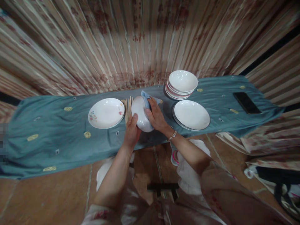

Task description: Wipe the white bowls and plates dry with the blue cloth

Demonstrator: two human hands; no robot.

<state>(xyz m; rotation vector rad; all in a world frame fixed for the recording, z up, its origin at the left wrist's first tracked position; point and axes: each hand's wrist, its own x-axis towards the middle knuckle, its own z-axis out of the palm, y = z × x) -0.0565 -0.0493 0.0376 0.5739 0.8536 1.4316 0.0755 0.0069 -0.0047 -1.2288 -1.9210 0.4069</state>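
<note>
A white bowl [140, 109] is tilted up in front of me, above the cloth-covered table. My left hand [132, 132] grips its lower left rim, the thumb lying on the white surface. On the bowl's right side my right hand [156, 115] presses a light blue cloth [145, 95] against it, fingers closed over the cloth. Several wooden chopsticks [127, 109] lie just left of the bowl, partly hidden by it and my left hand. Farther left sits an oval white plate [106, 113] with small flower prints.
A stack of bowls [183, 82] stands at the back right, with stacked white plates [192, 115] in front of it. A dark phone [247, 102] lies near the right end of the blue-green tablecloth [70, 131]. A pleated curtain [131, 47] hangs behind the table.
</note>
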